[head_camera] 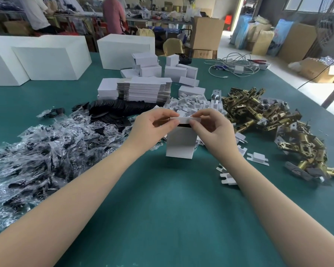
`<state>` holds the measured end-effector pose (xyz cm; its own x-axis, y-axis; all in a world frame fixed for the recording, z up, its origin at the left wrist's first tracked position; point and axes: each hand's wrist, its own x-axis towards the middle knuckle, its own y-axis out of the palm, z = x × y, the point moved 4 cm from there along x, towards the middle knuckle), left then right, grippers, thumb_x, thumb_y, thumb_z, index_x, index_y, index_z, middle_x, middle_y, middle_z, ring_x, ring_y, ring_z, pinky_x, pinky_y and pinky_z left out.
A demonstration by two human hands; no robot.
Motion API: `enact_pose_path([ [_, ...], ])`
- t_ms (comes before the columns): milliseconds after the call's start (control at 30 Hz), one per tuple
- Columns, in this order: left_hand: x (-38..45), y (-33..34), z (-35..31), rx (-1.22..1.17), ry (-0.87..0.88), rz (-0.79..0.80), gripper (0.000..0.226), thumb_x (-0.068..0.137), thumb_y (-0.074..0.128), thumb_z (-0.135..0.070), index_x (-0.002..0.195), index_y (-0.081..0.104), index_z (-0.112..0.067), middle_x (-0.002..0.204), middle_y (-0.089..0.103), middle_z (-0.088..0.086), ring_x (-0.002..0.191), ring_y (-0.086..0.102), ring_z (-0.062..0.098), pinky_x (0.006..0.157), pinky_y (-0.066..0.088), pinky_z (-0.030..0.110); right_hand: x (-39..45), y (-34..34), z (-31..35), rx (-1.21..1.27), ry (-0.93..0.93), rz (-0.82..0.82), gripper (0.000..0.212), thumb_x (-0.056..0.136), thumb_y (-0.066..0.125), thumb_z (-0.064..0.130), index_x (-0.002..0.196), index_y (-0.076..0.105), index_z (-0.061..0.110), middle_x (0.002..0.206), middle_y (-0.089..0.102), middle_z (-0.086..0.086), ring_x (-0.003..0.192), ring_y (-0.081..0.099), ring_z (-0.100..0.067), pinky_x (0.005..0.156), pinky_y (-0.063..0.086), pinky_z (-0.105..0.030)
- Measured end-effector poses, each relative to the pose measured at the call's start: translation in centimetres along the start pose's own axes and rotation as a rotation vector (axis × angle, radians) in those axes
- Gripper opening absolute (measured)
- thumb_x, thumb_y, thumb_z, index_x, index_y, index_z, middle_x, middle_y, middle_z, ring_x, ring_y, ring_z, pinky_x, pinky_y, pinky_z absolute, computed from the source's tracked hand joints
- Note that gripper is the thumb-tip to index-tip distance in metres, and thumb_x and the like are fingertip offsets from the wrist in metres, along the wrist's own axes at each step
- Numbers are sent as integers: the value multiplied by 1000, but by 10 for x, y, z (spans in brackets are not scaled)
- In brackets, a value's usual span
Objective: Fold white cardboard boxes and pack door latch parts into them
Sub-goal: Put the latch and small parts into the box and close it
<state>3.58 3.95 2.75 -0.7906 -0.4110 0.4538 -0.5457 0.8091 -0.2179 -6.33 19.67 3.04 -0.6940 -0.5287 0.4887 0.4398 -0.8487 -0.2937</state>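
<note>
Pinching box (180, 143) flap between fingers (167, 124)

Green table mat (162, 218), tangled white cables (233, 67), red-handled pliers (256, 60), brown cartons (207, 32), two people standing at far benches (114, 14)

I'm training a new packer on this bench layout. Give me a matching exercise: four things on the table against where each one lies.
Things:
1. small white box
2. brass latches
3. clear bags of black parts
4. flat box blanks

Places:
A. left of the hands
B. stacked behind the hands
C. between both hands
D. heaped at right

Pairs: 1-C, 2-D, 3-A, 4-B
</note>
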Motion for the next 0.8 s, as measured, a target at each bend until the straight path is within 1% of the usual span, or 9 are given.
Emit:
enact_pose_path([
  [133,-1,0,1,-36,-10,28,22,87,72,-8,93,73,-30,97,75,-5,89,70,6,81,51,14,1,-1,2,-7,19,53,22,87,73,8,85,64,28,91,71,3,85,69,-11,77,55,-26],
  [233,-3,-2,3,-29,2,56,23,88,72,-9,93,73,-31,98,75,-13,95,71,10,85,53,17,-1,-5,3,5,25,80,19,86,74,7,84,65,24,94,73,0,85,69,-11,80,57,-28],
  [300,-4,-3,3,1,27,65,22,87,72,-10,95,73,-30,99,73,-17,97,70,10,87,54,20,-1,-7,4,14,27,94,18,86,74,7,83,65,22,95,73,-2,86,69,-11,82,57,-28],
  [367,-4,-3,3,20,42,65,21,87,73,-10,96,73,-29,101,72,-16,96,70,8,87,54,20,-1,-7,4,27,31,100,16,86,74,5,84,66,18,96,73,-5,86,69,-12,83,57,-29],
  [500,-3,-4,3,5,13,49,19,86,74,-10,95,74,-27,98,73,-19,95,71,8,84,54,18,0,-7,2,76,58,114,11,85,75,5,85,67,13,96,73,-3,84,69,-8,80,56,-23],
  [600,-3,-2,3,12,8,52,20,86,74,-9,95,74,-26,100,72,-16,94,71,6,82,52,15,0,-7,1,59,48,109,14,85,75,5,83,67,17,96,73,-1,85,70,-10,80,56,-23],
  [667,-3,-3,2,23,14,48,19,85,74,-8,95,74,-25,100,72,-11,95,70,4,82,52,15,1,-7,2,41,37,101,15,84,76,6,82,67,18,95,73,0,85,70,-11,81,57,-22],
  [733,-3,-5,-2,125,79,58,16,85,75,-9,96,76,-21,101,73,-4,99,70,3,83,54,18,1,-7,2,17,17,116,18,84,76,5,82,67,21,94,72,3,85,70,-9,81,56,-21],
  [800,-3,-7,-5,261,163,85,13,86,75,-13,98,78,-18,105,73,-2,104,67,1,84,57,23,2,-8,3,-35,-27,150,21,84,76,5,82,67,24,94,71,9,85,70,-7,82,55,-20],
])
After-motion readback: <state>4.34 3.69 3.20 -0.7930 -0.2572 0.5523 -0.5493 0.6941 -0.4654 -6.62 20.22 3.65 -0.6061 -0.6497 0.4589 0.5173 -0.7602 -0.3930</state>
